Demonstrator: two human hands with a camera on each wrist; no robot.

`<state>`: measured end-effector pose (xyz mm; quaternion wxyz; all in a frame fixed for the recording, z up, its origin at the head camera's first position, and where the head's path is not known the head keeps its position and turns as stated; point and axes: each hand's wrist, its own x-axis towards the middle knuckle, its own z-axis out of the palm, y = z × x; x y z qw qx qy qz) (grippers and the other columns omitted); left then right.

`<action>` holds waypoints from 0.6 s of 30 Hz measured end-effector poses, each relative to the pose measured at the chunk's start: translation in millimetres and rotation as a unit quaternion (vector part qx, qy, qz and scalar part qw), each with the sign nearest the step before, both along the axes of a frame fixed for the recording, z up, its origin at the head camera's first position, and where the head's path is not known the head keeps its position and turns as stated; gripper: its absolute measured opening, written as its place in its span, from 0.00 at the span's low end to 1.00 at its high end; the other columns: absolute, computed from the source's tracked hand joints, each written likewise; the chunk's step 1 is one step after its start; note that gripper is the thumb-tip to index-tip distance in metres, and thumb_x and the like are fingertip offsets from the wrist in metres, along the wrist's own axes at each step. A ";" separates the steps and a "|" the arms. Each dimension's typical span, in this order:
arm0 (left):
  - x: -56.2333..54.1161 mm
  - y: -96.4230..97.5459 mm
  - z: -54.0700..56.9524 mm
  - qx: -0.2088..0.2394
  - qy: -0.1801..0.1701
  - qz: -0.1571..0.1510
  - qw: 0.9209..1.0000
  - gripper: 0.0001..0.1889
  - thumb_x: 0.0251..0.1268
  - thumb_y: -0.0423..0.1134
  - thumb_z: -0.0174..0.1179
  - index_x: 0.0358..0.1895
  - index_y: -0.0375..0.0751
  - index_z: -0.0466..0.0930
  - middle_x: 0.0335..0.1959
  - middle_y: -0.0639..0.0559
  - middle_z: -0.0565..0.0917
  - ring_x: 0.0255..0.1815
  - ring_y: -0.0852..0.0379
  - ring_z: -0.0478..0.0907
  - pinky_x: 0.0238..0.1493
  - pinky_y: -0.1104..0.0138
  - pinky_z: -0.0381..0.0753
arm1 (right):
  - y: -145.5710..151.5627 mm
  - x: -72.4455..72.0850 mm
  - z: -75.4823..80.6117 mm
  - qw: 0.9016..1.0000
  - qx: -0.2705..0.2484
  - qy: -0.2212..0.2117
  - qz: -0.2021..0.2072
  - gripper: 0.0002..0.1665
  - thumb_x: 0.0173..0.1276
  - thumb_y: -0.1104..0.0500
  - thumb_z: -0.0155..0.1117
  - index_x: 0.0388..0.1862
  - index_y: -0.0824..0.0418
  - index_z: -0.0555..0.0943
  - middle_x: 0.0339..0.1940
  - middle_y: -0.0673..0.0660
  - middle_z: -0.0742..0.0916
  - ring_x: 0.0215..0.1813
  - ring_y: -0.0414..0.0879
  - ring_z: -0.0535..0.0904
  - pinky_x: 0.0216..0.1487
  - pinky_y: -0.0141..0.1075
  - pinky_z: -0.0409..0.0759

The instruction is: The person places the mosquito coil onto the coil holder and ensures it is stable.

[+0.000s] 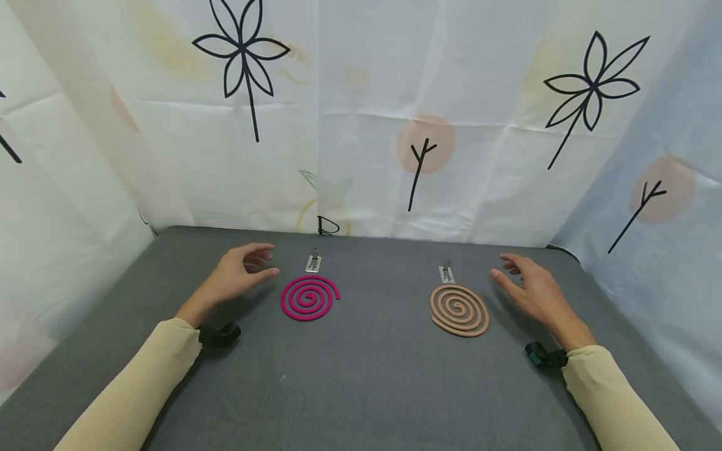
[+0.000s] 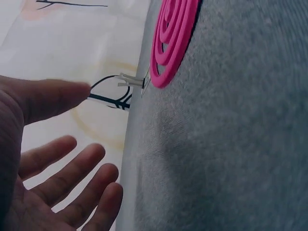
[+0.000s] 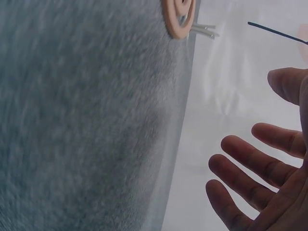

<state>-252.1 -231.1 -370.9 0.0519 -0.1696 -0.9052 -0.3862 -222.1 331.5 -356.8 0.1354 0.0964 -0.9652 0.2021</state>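
Observation:
Two mosquito coils lie flat on the grey table. The pink coil (image 1: 309, 298) is left of the middle, and its edge shows at the top of the left wrist view. The tan coil (image 1: 458, 311) is to the right. Just behind each coil is a small metal coil stand, the left stand (image 1: 313, 262) and the right stand (image 1: 446, 274), each with an upright prong. My left hand (image 1: 239, 272) hovers left of the pink coil, fingers spread and empty. To the right of the tan coil, my right hand (image 1: 533, 291) holds nothing, its fingers relaxed and apart.
A grey cloth-covered table (image 1: 361, 388) spans the lower view. White fabric (image 1: 361, 150) printed with flowers and twigs hangs behind it and along both sides. Each wrist carries a black strap with a camera, the left strap (image 1: 220, 336) and the right strap (image 1: 546, 356).

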 end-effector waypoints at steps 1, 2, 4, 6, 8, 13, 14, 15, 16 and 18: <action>-0.5 0.1 -0.9 0.007 -0.005 -0.009 1.000 0.31 0.70 0.42 0.67 0.70 0.29 0.70 0.59 0.32 0.80 0.59 0.35 0.78 0.61 0.43 0.76 | -0.9 0.5 0.1 1.000 -0.005 -0.002 -0.001 0.36 0.81 0.45 0.55 0.73 0.71 0.67 0.61 0.76 0.78 0.59 0.72 0.75 0.55 0.67 0.72; -1.0 0.1 -1.7 0.013 -0.009 -0.019 1.000 0.31 0.69 0.42 0.68 0.70 0.29 0.70 0.58 0.32 0.80 0.59 0.35 0.77 0.61 0.43 0.76 | -1.8 0.8 0.1 1.000 -0.010 -0.004 0.000 0.36 0.81 0.45 0.55 0.73 0.70 0.67 0.61 0.76 0.78 0.59 0.72 0.75 0.55 0.67 0.73; -1.6 0.4 -3.6 0.021 -0.020 -0.035 0.999 0.32 0.68 0.41 0.69 0.70 0.29 0.70 0.59 0.32 0.80 0.60 0.35 0.77 0.62 0.43 0.76 | -3.6 1.5 0.2 1.000 -0.018 -0.005 0.002 0.35 0.81 0.45 0.55 0.73 0.70 0.67 0.60 0.75 0.78 0.59 0.72 0.75 0.56 0.66 0.73; -2.1 1.4 -5.5 0.022 -0.036 -0.049 0.998 0.34 0.66 0.42 0.70 0.71 0.31 0.70 0.59 0.34 0.80 0.61 0.36 0.76 0.62 0.44 0.75 | -5.2 2.1 0.1 1.000 -0.025 -0.005 0.006 0.35 0.81 0.46 0.55 0.73 0.70 0.68 0.60 0.75 0.79 0.59 0.71 0.75 0.57 0.64 0.73; -2.2 2.5 -7.2 0.024 -0.052 -0.066 0.996 0.36 0.65 0.43 0.71 0.72 0.32 0.69 0.61 0.35 0.80 0.62 0.36 0.75 0.63 0.43 0.75 | -7.0 2.9 0.0 0.999 -0.031 -0.004 0.011 0.34 0.81 0.47 0.55 0.73 0.70 0.68 0.60 0.75 0.79 0.59 0.71 0.75 0.57 0.64 0.73; -1.2 6.3 -10.3 0.024 -0.083 -0.104 0.991 0.40 0.60 0.46 0.75 0.72 0.34 0.70 0.64 0.37 0.78 0.66 0.39 0.72 0.68 0.42 0.68 | -12.5 4.9 0.5 0.999 -0.042 -0.004 0.021 0.32 0.81 0.49 0.56 0.72 0.71 0.68 0.60 0.75 0.79 0.61 0.70 0.75 0.58 0.63 0.73; -1.0 7.0 -10.8 0.021 -0.086 -0.111 0.990 0.40 0.59 0.46 0.75 0.72 0.34 0.70 0.65 0.38 0.78 0.67 0.39 0.71 0.69 0.42 0.66 | -13.8 5.1 0.6 0.999 -0.042 -0.005 0.023 0.32 0.81 0.49 0.56 0.72 0.71 0.68 0.60 0.75 0.79 0.61 0.70 0.75 0.58 0.63 0.74; -0.8 7.6 -11.3 0.018 -0.091 -0.115 0.989 0.41 0.58 0.47 0.76 0.73 0.35 0.70 0.66 0.38 0.77 0.68 0.40 0.70 0.70 0.42 0.65 | -15.3 5.5 0.9 0.999 -0.043 -0.006 0.025 0.32 0.81 0.49 0.56 0.72 0.71 0.68 0.60 0.74 0.79 0.61 0.70 0.75 0.58 0.63 0.74; -0.5 8.3 -11.7 0.015 -0.095 -0.120 0.988 0.42 0.57 0.47 0.77 0.73 0.35 0.69 0.66 0.39 0.77 0.69 0.40 0.70 0.71 0.42 0.64 | -16.7 5.6 0.9 0.999 -0.042 -0.005 0.028 0.32 0.81 0.49 0.56 0.72 0.71 0.69 0.59 0.74 0.79 0.61 0.70 0.75 0.58 0.62 0.74; 0.1 9.4 -12.6 0.008 -0.103 -0.125 0.987 0.44 0.55 0.47 0.78 0.73 0.36 0.69 0.68 0.39 0.75 0.71 0.40 0.67 0.72 0.41 0.61 | -19.7 5.6 0.9 0.999 -0.042 -0.006 0.034 0.32 0.81 0.50 0.56 0.71 0.72 0.69 0.59 0.74 0.79 0.60 0.70 0.75 0.58 0.62 0.75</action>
